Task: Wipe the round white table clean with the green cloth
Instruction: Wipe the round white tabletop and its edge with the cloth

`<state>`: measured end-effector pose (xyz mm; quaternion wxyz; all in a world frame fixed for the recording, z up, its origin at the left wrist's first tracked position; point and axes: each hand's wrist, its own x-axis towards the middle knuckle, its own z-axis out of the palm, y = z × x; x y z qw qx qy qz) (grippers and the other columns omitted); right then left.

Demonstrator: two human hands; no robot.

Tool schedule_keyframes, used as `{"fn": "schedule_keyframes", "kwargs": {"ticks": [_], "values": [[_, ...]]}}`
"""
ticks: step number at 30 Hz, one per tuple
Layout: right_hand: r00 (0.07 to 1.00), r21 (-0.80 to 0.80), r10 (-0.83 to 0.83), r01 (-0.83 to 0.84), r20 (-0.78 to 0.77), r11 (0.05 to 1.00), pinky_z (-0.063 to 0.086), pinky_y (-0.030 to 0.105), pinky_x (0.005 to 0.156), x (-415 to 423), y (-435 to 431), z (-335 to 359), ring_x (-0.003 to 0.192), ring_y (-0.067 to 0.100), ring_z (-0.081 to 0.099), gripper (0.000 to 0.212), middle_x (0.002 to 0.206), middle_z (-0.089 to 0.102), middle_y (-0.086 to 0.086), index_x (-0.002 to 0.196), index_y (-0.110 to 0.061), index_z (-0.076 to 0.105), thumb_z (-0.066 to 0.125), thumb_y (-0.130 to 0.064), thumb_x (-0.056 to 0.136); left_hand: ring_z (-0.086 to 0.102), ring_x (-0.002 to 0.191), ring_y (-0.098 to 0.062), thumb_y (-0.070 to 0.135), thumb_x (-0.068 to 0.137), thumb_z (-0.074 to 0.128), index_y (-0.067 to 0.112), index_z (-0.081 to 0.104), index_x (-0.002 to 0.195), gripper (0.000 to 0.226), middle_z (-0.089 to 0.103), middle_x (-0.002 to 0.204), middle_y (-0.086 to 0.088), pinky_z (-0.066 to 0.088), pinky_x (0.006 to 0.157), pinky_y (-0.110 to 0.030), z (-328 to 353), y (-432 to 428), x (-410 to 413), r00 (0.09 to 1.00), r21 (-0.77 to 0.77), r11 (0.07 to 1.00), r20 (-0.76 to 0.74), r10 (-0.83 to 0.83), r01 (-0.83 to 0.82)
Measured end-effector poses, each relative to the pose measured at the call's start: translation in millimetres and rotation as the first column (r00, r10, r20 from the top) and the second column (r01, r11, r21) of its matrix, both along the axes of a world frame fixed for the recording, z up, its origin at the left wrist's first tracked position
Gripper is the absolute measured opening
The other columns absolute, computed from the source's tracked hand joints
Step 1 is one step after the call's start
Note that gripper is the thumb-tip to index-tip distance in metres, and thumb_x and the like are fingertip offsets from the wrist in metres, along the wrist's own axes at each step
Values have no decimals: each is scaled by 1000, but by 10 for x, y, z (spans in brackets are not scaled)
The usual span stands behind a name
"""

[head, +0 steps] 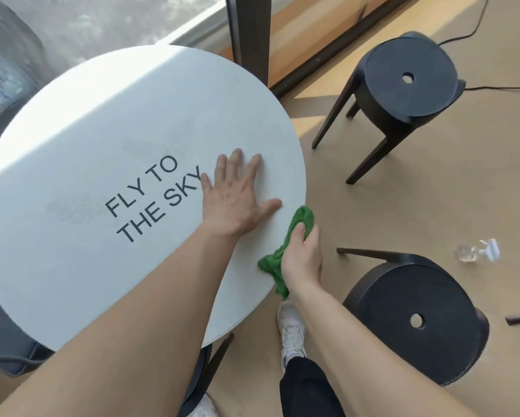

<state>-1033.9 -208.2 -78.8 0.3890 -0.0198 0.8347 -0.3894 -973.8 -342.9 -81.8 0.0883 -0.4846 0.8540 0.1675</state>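
Note:
The round white table point(81, 139) fills the left of the view and bears the black words "FLY TO THE SKY". My left hand point(236, 197) lies flat on its top near the right rim, fingers spread, holding nothing. My right hand point(302, 257) is closed around the green cloth point(300, 219) at the table's right edge. The cloth is bunched up, wraps over the rim and hangs partly below my hand.
Two black stools stand to the right, one at the back point(409, 78) and one close by point(415, 320). A clear spray bottle point(478, 251) lies on the tan floor. A dark post point(248, 37) rises behind the table. My white shoe point(291, 332) is under the rim.

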Motion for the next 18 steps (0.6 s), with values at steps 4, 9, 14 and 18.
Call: {"fn": "schedule_keyframes", "kwargs": {"ticks": [4, 9, 14, 18], "values": [[983, 20, 168, -167, -74, 986, 33, 32, 83, -729, -779, -67, 114, 30, 53, 39, 125, 60, 4, 133, -24, 47, 27, -40, 103, 6, 147, -27, 75, 71, 58, 43, 22, 143, 86, 11, 157, 3, 12, 117, -56, -23, -23, -6, 997, 5, 999, -59, 47, -47], [972, -46, 232, -234, -46, 971, 35, 32, 76, -639, -547, -45, 92, 19, 52, 22, 92, 53, -16, 115, -33, 46, 30, -43, 104, 18, 139, -30, 73, 60, 67, 43, 29, 136, 90, 17, 151, 1, 19, 114, -52, 44, -98, -72, 994, 34, 995, -67, 92, -89], [956, 9, 285, -285, -70, 958, 40, 35, 89, -810, -724, -72, 114, 27, 55, 38, 125, 60, 2, 131, -22, 48, 29, -42, 104, 14, 139, -29, 75, 61, 67, 43, 26, 138, 93, 13, 150, 1, 17, 114, -53, 38, -84, -78, 993, 59, 993, -57, 102, -99], [895, 38, 432, -431, -110, 902, 42, 39, 82, -1145, -1319, -99, 103, 31, 56, 36, 111, 62, 4, 117, -22, 49, 26, -45, 102, 12, 141, -27, 77, 60, 66, 44, 26, 139, 95, 13, 152, 1, 16, 115, -51, 41, -84, -86, 994, 60, 993, -42, 106, -103]]}}
